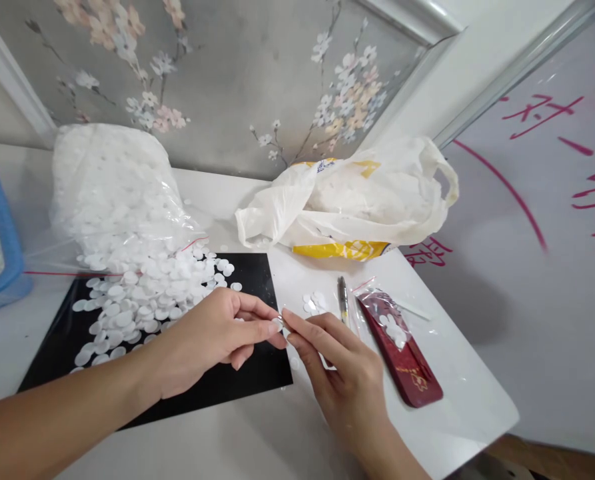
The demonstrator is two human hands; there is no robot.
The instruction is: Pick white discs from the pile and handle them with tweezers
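Over the right edge of a black sheet (202,405), my two hands meet at the fingertips. My left hand (217,340) pinches a small round white disc (276,324) between thumb and forefinger. From the right, my right hand (342,367) is closed in a pinch against that disc; a small shiny tip shows between its fingers, but the rest is hidden. Many loose white discs (152,293) lie heaped on the sheet, left of my hands. They spill out of a clear zip bag (112,187) packed with more.
Just beyond my right hand lies a small cluster of white discs (314,302). A pen (344,300) and a dark red case (407,367) with a small clear bag (390,320) are at right. Behind sits a white plastic bag (357,200); a blue tub (4,233) stands at left.
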